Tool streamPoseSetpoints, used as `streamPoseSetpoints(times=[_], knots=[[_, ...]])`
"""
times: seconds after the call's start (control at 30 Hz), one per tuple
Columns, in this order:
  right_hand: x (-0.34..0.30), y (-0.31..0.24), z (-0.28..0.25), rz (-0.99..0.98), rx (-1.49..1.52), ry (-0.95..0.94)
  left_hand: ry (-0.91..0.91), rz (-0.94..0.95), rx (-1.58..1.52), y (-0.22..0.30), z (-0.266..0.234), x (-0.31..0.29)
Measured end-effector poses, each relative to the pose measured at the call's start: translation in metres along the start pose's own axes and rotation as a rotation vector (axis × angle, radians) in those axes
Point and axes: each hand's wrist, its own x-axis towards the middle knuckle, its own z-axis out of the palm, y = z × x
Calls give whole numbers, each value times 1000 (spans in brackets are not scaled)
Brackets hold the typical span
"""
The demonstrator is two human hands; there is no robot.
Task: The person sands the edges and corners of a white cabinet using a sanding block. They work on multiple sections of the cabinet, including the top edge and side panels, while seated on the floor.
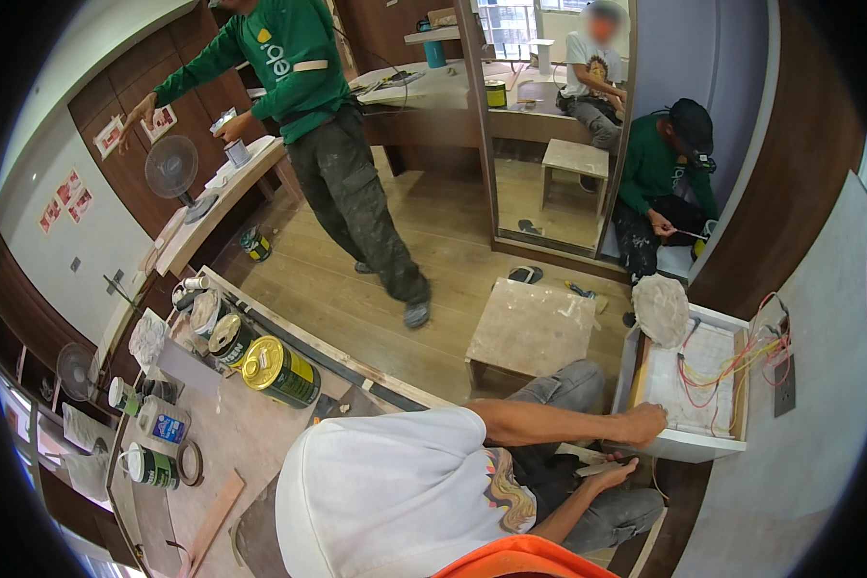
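Head view: wood-plank floor (433,279), low stool (530,332) left of both hands, table (250,424) with paint cans (279,371) far left. White drawer box (689,385) with loose red and yellow wires (742,361) sits by grey wall. Left hand (643,424) fisted, knuckles on drawer's front edge. Right hand (612,472) just below it, fingers curled round a thin tool (588,469); kind unclear.

The left hand (643,424) rests on the front edge of the open white drawer (689,445), its fingertips hidden behind that edge. The right hand (609,472) holds something thin, too small to tell. The standing person in the green sweatshirt (294,58) is cut off at the top edge. The labels on the green-and-yellow tins (279,371) on the counter (250,424) are too small to make out.
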Motion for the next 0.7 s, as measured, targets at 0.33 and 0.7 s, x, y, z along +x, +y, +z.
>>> streamPoseSetpoints(times=[0.33, 0.7], knots=[[-6, -4, -2, -11, 14, -51, 104, 47, -14, 0, 7, -2], [-9, -11, 10, 31, 128, -49, -184, -93, -5, -15, 15, 22]])
